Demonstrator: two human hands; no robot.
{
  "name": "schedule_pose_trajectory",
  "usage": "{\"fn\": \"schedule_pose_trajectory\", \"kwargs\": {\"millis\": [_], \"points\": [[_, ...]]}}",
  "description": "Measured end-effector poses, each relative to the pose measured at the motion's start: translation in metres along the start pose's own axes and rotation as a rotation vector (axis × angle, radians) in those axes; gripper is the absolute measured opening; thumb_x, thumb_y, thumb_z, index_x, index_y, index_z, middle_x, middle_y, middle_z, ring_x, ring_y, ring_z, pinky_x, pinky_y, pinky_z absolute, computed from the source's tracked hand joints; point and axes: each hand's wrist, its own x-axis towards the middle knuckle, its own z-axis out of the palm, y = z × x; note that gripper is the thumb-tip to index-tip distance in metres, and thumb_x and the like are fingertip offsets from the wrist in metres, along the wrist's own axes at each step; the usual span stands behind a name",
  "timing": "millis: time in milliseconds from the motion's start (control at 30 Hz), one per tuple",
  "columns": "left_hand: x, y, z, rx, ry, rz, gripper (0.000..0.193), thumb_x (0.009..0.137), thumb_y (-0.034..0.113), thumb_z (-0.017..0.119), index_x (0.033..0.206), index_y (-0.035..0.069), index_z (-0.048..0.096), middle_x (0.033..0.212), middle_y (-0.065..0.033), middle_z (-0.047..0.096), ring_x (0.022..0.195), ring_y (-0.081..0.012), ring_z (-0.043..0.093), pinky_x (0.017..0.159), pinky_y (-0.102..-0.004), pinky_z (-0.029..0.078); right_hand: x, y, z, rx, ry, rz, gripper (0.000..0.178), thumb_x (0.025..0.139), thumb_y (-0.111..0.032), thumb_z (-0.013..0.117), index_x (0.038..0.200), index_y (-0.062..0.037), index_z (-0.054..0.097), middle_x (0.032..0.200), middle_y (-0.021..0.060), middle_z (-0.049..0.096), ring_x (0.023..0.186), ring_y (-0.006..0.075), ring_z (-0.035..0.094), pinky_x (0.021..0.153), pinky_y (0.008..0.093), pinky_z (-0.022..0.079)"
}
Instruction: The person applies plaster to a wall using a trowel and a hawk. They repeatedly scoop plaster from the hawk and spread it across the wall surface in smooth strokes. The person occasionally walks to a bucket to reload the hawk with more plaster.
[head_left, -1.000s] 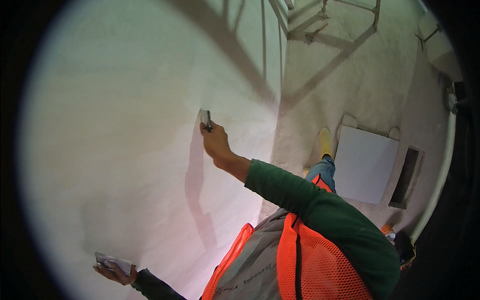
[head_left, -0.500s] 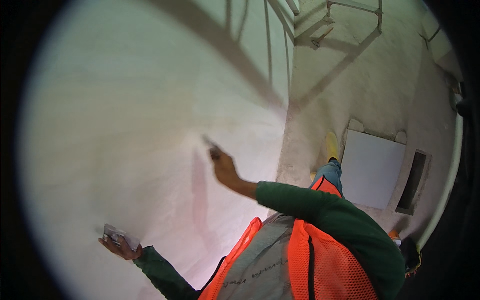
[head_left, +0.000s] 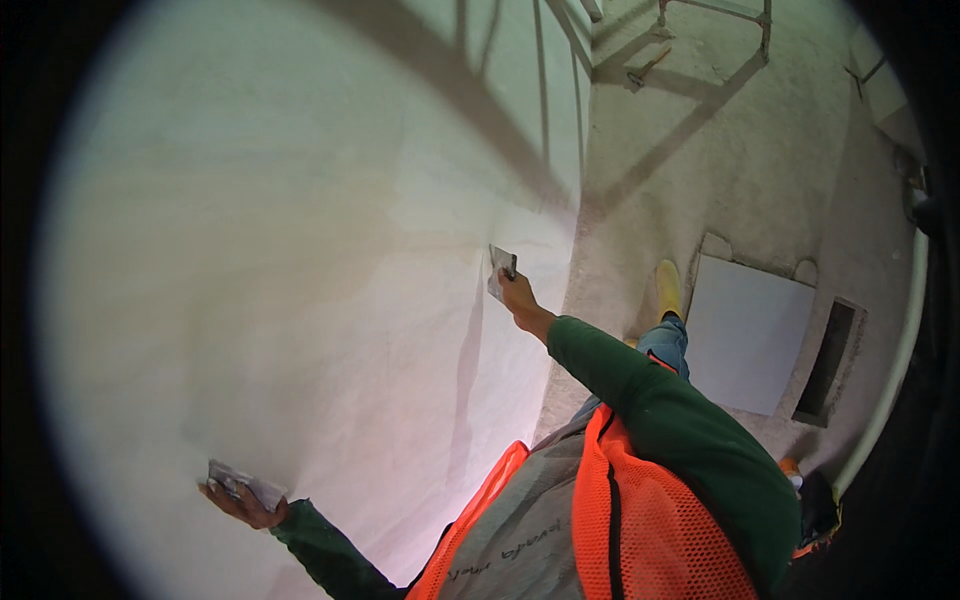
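Observation:
A pale wall (head_left: 300, 300) fills the left and middle of the view. My right hand (head_left: 522, 297) grips a plastering trowel with a flat metal blade (head_left: 497, 262) and a dark handle. Its blade is at or close to the wall surface, above a long narrow shadow; contact cannot be made out for sure. At the lower left, my left hand (head_left: 248, 507) is closed around a flat greyish plate (head_left: 252, 484) smeared with whitish material. The kind of plate is unclear. Both forearms wear dark green sleeves.
On the floor at right lie a white square panel (head_left: 745, 335) and a narrow dark slot (head_left: 826, 362). My yellow boot (head_left: 668, 287) stands beside the panel. A metal frame's leg (head_left: 765, 38) and a small handled tool (head_left: 648, 70) are farther off. A pale pipe (head_left: 892, 390) curves along the right.
My right hand has swung rightward across the wall, and the trowel's blade now shows more broadly. My left hand with the plate has barely moved.

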Motion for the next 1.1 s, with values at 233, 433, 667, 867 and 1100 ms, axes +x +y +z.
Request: {"fn": "schedule_pose_trajectory", "kwargs": {"millis": [233,433,667,867,1100], "points": [[-0.022,-0.006,0.004,0.087,-0.006,-0.056,0.055,0.104,0.049,0.050,0.147,0.015,0.047,0.144,-0.0260,0.050,0.132,-0.0548,0.048,0.101,-0.0700,0.046,-0.104,-0.028,0.061,-0.254,-0.455,-0.425,0.031,0.107,-0.020,0.050,0.128,-0.0004,0.061,0.113,0.0099,0.070,0.095,0.0186,0.060,0.085,0.0354,0.048],[-0.015,0.000,0.002,0.051,0.002,-0.074,0.057,0.103,0.049,0.053,0.148,0.015,0.047,0.144,-0.0261,0.050,0.131,-0.0541,0.049,0.101,-0.0691,0.047,-0.169,-0.058,0.042,-0.544,-0.674,-0.463,0.039,0.107,-0.018,0.050,0.145,-0.0133,0.053,0.118,0.0202,0.069,0.095,0.0349,0.065,0.088,0.0391,0.050],[0.001,0.038,0.014,0.060,0.138,-0.351,0.058,0.106,0.042,0.048,0.141,-0.004,0.052,0.141,-0.0276,0.054,0.131,-0.0473,0.052,0.107,-0.0574,0.046,-0.082,-0.058,-0.125,-0.613,-0.139,-0.032,0.042,0.100,-0.040,0.057,0.094,-0.0010,0.070,0.077,0.0050,0.066,0.070,0.0171,0.058,0.063,0.0395,0.046],[0.016,0.209,0.053,-0.320,0.185,-1.052,0.052,0.105,0.035,0.050,0.128,-0.012,0.055,0.122,-0.0207,0.062,0.114,-0.0324,0.059,0.101,-0.0433,0.047,-0.069,-0.155,-0.313,-0.159,0.505,-0.268,0.038,0.096,-0.033,0.064,0.113,0.0000,0.070,0.092,0.0036,0.066,0.078,0.0145,0.060,0.068,0.0336,0.049],[0.185,0.392,0.128,-1.555,0.043,-1.582,0.032,0.102,0.024,0.059,0.110,-0.006,0.067,0.098,-0.0102,0.071,0.090,-0.0221,0.068,0.084,-0.0373,0.056,-0.076,-0.355,-0.391,0.137,0.750,-0.411,0.039,0.100,-0.024,0.062,0.126,0.0055,0.061,0.104,0.0100,0.069,0.087,0.0231,0.067,0.079,0.0375,0.053]]}}
